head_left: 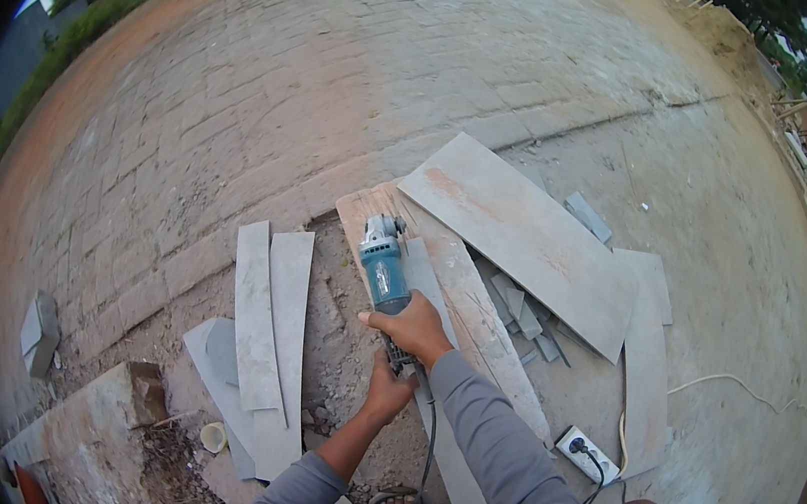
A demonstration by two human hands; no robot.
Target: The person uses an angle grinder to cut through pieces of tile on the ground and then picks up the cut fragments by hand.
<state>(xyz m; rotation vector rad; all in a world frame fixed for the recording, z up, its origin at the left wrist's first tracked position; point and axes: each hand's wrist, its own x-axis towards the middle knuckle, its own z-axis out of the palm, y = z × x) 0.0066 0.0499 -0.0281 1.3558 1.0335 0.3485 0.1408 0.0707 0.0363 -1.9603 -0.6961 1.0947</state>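
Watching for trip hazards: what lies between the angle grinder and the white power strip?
In the head view, a long pale board crosses between angle grinder and power strip.

Paved ground [243,81], tile strips [267,316], power strip [587,453]

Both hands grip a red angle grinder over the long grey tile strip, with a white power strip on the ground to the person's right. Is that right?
Not quite: the angle grinder is blue-green with a grey head, not red. The head view shows it. The rest holds: the right hand and left hand grip it over the long grey tile strip, and the white power strip lies to the right.
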